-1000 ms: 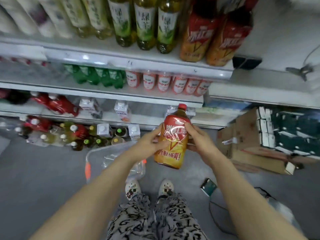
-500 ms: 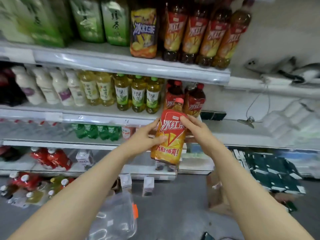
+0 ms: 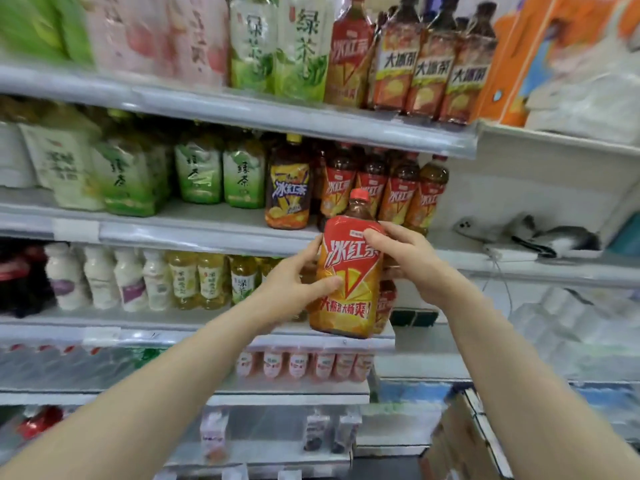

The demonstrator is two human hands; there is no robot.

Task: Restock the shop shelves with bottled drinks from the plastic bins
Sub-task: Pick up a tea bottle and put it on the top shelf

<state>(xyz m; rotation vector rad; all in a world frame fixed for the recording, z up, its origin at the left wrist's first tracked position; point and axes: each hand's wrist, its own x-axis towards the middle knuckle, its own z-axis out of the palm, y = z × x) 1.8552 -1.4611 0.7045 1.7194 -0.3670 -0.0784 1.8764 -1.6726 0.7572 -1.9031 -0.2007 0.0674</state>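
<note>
One large plastic bottle of dark tea with a red cap and a red-and-orange label point(image 3: 347, 271) is held in the air between both hands, near upright, with its cap leaning slightly toward 1 o'clock. It stands in front of the grey shelf edge point(image 3: 207, 234), not on any shelf.

Left hand point(image 3: 294, 284): at the bottle's 8 o'clock. Its thumb lies across the front of the label and its fingers curl round the left side. It grips the bottle.

Right hand point(image 3: 407, 259): at the bottle's 2 o'clock. Its thumb presses the label's upper front and its fingers wrap behind the right side. It also grips the bottle.

A row of matching red-labelled tea bottles point(image 3: 398, 194) stands on the shelf at 12 to 1 o'clock from the held bottle, just behind its cap. A yellow-capped bottle with a purple-and-yellow label point(image 3: 287, 192) stands at 11 o'clock, beside that row. Green-labelled tea packs point(image 3: 221, 174) stand further along at 10 o'clock. Whether the held bottle touches the shelved ones cannot be told.
</note>
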